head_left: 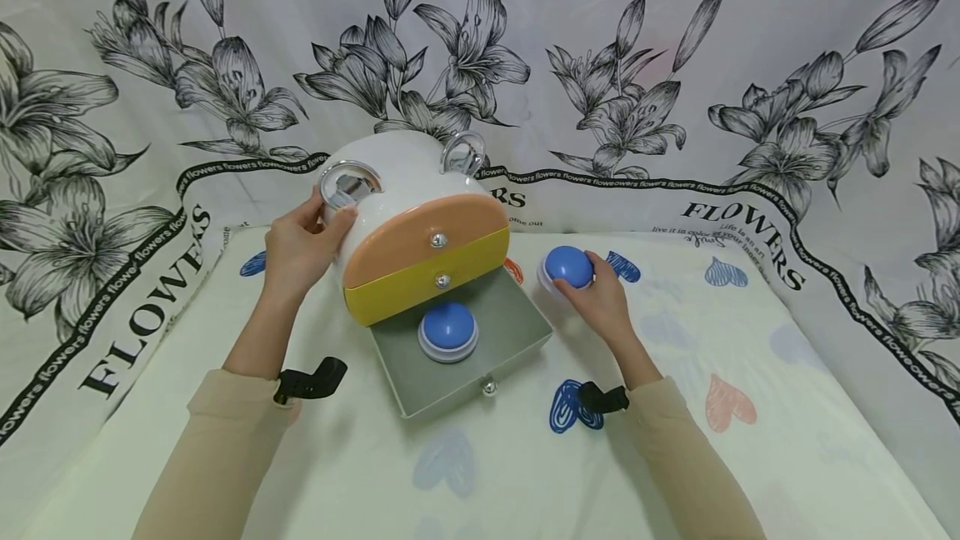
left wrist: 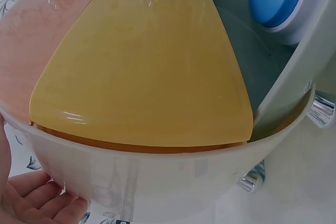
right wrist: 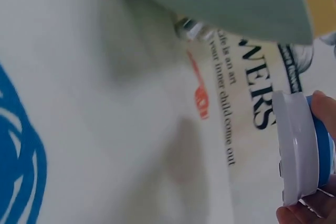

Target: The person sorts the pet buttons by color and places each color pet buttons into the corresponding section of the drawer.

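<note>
A rounded white cabinet (head_left: 401, 158) with silver ear-like rings stands on the cloth. Its orange drawer (head_left: 397, 244) and yellow drawer (head_left: 408, 286) are closed, and the green bottom drawer (head_left: 397, 377) is pulled out. Inside that drawer sits a round blue-and-white push button (head_left: 448, 330). My left hand (head_left: 300, 250) rests on the cabinet's left side by the ring, thumb on the front; in the left wrist view its fingers (left wrist: 44, 200) lie along the white shell. To the right of the drawer, my right hand (head_left: 603, 298) grips a second blue-topped push button (head_left: 567, 267) by its edge, lifted above the cloth in the right wrist view.
A white cloth (head_left: 525, 473) with printed hearts covers the surface. Behind it hangs a flower-printed curtain (head_left: 600, 40) with a black lettered band. Silver feet (left wrist: 251, 179) show under the cabinet. Black camera mounts (head_left: 311, 380) sit at both wrists.
</note>
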The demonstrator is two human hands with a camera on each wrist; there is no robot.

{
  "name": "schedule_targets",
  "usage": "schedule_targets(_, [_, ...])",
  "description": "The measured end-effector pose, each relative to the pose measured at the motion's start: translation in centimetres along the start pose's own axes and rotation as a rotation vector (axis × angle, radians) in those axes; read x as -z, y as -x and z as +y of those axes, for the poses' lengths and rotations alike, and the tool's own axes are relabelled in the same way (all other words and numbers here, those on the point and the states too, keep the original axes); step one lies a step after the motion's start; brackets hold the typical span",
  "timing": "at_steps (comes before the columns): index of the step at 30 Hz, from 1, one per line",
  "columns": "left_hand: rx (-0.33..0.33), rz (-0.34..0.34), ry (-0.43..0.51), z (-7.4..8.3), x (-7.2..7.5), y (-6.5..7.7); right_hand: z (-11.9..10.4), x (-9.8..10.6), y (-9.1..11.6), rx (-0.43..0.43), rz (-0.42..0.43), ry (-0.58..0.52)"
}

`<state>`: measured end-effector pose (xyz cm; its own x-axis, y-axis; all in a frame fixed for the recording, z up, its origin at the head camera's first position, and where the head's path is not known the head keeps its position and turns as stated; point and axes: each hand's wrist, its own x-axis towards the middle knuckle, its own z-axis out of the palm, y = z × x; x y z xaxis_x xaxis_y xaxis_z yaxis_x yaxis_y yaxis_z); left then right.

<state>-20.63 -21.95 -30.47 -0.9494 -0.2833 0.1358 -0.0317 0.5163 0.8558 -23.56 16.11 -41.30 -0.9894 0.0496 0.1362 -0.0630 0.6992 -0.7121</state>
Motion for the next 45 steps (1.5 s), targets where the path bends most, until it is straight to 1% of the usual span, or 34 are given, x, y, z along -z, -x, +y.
schedule_targets(5, [-0.003,0.002,0.0,-0.1,0.0,-0.1,-1.5,0.7,0.7,0.021,-0.019,-0.008])
schedule_targets(13, [0.0,0.002,0.001,0.1,0.1,0.2,-4.2,1.4,2.5,0.086,-0.103,-0.021])
schedule_targets(17, [0.003,0.004,-0.004,0.2,0.2,0.3,-5.1,1.5,3.2,0.113,-0.135,0.001])
schedule_targets(21, [0.006,0.005,-0.016,0.3,0.2,0.3,-5.9,1.7,3.9,0.173,-0.177,0.037])
schedule_targets(27, [0.002,0.012,-0.013,0.3,0.1,0.2,-6.5,1.5,4.6,0.27,-0.222,0.074])
schedule_targets(33, [0.007,0.019,-0.018,0.2,0.0,0.1,-6.8,0.7,4.9,0.315,-0.278,0.115])
schedule_targets(39, [0.003,0.02,-0.023,0.3,0.0,0.2,-7.2,0.1,5.1,0.41,-0.278,0.187])
schedule_targets(45, [0.002,0.017,-0.016,0.3,0.0,0.2,-7.5,-0.3,5.3,0.439,-0.295,0.244])
